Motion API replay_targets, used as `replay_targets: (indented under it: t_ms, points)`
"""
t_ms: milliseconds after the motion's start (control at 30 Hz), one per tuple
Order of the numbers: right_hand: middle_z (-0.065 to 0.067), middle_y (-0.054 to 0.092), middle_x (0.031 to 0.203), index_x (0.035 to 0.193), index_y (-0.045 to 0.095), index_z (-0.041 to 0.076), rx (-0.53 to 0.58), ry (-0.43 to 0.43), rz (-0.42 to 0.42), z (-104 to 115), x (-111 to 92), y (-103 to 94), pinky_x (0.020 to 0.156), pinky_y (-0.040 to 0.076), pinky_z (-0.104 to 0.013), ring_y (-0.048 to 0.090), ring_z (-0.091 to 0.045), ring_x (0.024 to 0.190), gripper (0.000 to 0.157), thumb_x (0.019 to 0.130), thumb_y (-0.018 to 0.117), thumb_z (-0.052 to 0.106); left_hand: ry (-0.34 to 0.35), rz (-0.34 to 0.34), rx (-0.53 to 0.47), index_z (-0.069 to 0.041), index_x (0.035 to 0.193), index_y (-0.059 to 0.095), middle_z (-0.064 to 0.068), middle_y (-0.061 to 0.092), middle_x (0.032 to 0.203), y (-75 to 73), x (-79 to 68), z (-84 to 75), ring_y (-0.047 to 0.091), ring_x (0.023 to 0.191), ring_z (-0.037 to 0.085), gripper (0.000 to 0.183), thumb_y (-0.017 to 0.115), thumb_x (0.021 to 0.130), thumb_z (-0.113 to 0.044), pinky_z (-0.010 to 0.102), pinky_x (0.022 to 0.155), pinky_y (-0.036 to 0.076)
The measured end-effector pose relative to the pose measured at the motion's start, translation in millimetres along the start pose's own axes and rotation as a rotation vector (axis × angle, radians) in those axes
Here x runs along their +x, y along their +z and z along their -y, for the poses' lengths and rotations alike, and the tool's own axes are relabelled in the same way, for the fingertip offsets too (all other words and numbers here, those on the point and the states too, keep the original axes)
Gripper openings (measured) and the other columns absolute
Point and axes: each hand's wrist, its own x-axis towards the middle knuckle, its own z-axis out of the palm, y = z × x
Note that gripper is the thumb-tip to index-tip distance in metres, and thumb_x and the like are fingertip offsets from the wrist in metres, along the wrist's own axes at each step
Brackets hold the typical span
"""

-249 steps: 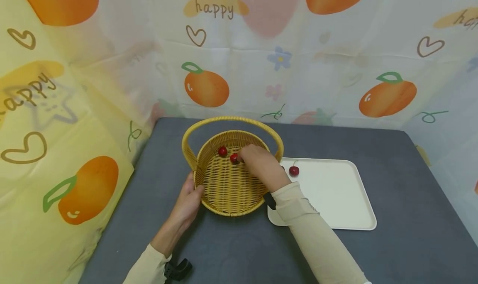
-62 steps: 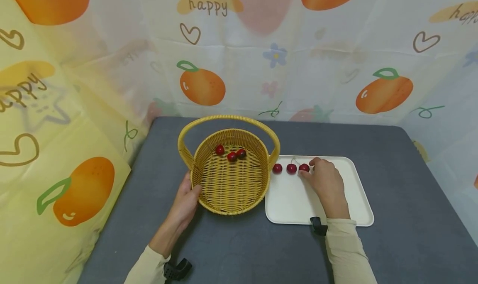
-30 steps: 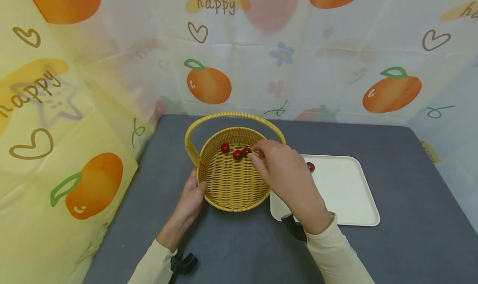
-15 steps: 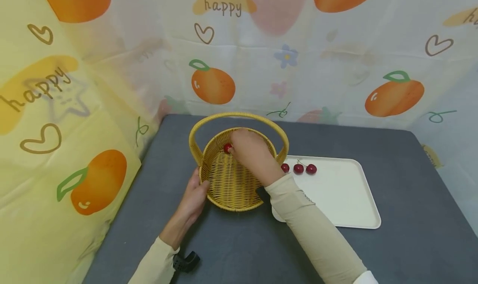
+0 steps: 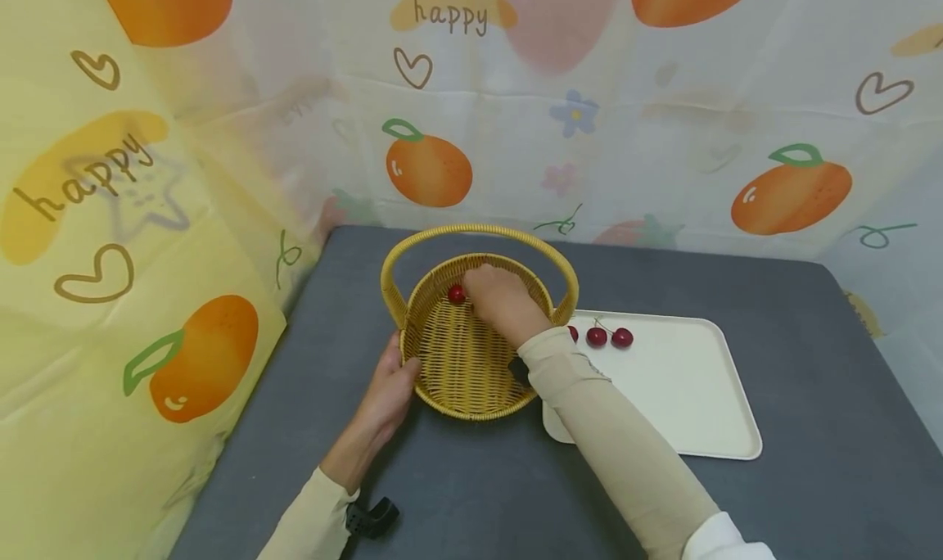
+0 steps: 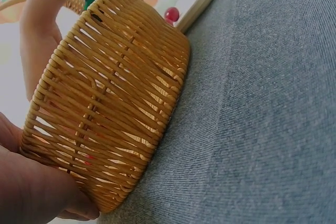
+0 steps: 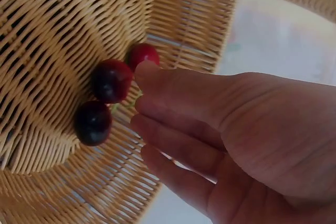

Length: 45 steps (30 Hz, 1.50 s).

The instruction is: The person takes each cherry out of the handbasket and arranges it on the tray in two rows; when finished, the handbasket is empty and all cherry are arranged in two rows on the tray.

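My left hand point(image 5: 390, 384) grips the left rim of a round yellow wicker basket point(image 5: 471, 380), thumb on the rim. The basket leans with its inside facing me. My right hand point(image 5: 504, 298) reaches inside, at the far wall. In the right wrist view, three dark red cherries, a front one point(image 7: 93, 123), a middle one point(image 7: 113, 81) and a rear one point(image 7: 143, 55), lie close to its fingertips. A thin green stem runs between thumb and index finger, which pinch it. The head view shows just one basket cherry point(image 5: 457, 294); the hand hides the others.
A white rectangular tray point(image 5: 685, 396) lies right of the basket, its near-left part under the right forearm. Along its far side sit a right cherry point(image 5: 622, 337), a middle one point(image 5: 597, 336) and a partly hidden third. The basket's tall handle point(image 5: 479, 229) arches behind the right hand.
My right hand has moved from the tray cherries into the basket and taken hold of a stem there. The left hand keeps its grip on the rim. The head view has shifted slightly.
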Motion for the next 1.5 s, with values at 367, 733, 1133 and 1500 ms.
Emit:
replay_targets:
  t_ms: [367, 733, 1133, 1500]
  points:
    - [-0.005, 0.066, 0.078, 0.073, 0.062, 0.013, -0.04, 0.014, 0.042, -14, 2, 13.8, 0.061, 0.044, -0.034, 0.049, -0.016, 0.067, 0.03, 0.101, 0.068, 0.004, -0.006, 0.029, -0.006, -0.001, 0.166, 0.01, 0.023, 0.025, 0.168, 8.4, -3.6, 3.4, 0.023, 0.155, 0.034, 0.069, 0.03, 0.102, 0.013, 0.052, 0.125, 0.019]
    - [-0.004, 0.068, 0.083, 0.087, 0.072, 0.012, -0.079, 0.016, 0.012, -9, -12, 2.9, 0.062, 0.047, -0.034, 0.057, -0.016, 0.07, 0.015, 0.101, 0.07, 0.009, -0.009, 0.03, 0.007, -0.002, 0.167, 0.01, 0.021, 0.022, 0.17, 13.3, -4.1, 5.6, 0.02, 0.156, 0.033, 0.071, 0.03, 0.101, 0.013, 0.052, 0.125, 0.017]
    - [0.003, 0.068, 0.09, 0.096, 0.076, 0.018, -0.05, -0.103, -0.246, 34, -105, -61.3, 0.071, 0.056, -0.035, 0.064, -0.016, 0.083, 0.009, 0.097, 0.075, 0.009, -0.019, -0.002, 0.019, -0.004, 0.167, 0.013, 0.02, 0.028, 0.167, 9.7, -3.1, 1.4, 0.026, 0.153, 0.031, 0.069, 0.033, 0.103, 0.012, 0.05, 0.124, 0.022]
    - [0.008, 0.069, 0.113, 0.124, 0.074, 0.019, 0.102, -0.08, -0.416, 20, -204, -103.3, 0.066, 0.052, -0.033, 0.063, -0.013, 0.078, 0.027, 0.097, 0.079, 0.022, -0.009, -0.016, 0.021, -0.003, 0.167, 0.014, 0.021, 0.031, 0.166, 7.1, -1.2, -0.7, 0.03, 0.151, 0.032, 0.07, 0.032, 0.101, 0.013, 0.046, 0.121, 0.029]
